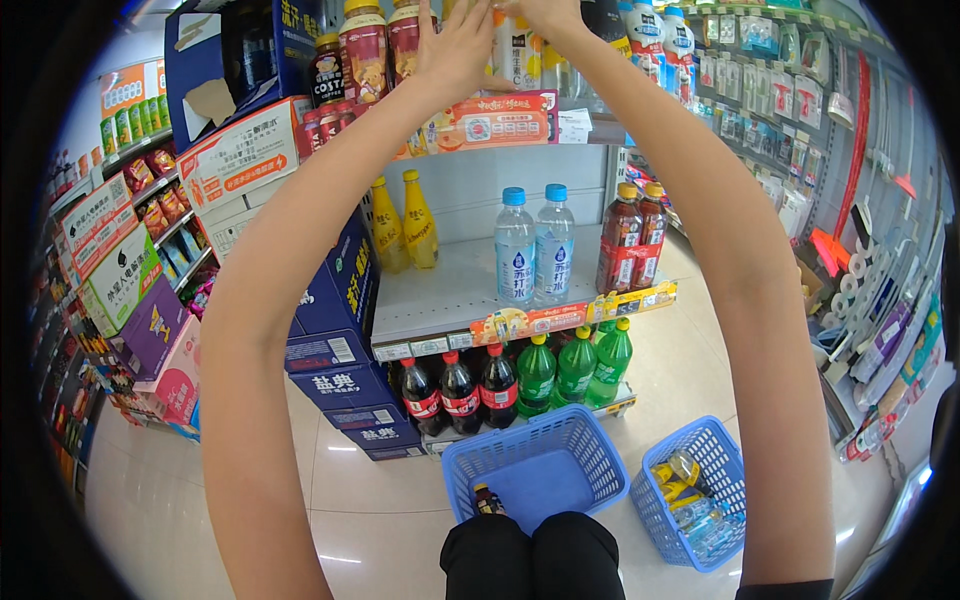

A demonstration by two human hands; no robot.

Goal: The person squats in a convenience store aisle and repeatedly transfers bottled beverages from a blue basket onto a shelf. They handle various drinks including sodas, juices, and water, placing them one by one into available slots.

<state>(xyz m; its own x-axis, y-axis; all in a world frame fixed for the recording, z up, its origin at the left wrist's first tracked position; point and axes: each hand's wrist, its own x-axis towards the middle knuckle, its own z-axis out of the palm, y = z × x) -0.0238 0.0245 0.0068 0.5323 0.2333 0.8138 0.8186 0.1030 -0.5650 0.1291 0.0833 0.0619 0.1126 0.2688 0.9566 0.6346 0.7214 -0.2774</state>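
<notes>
Both arms reach up to the upper drinks shelf. My left hand point(459, 56) is spread in front of maroon-labelled bottles point(364, 56), its thumb near the shelf's promotional strip point(502, 120). To its right stands a white-labelled drink bottle point(517, 56) with orange fruit pictures. My right hand point(547, 11) is above that bottle at the picture's top edge; its fingers are partly cut off, so any grip is hidden. A dark Costa coffee bottle point(328, 71) stands left of the maroon-labelled ones. White bottles with blue caps point(646, 37) are to the right.
The middle shelf point(442, 300) bears yellow bottles point(420, 225), soda water point(515, 251) and paired dark-drink bottles point(621, 240). Cola point(459, 394) and green bottles point(576, 367) stand below. One blue basket point(536, 450) holds a small bottle; another point(652, 502) holds several. Stacked cartons point(349, 386) flank the left.
</notes>
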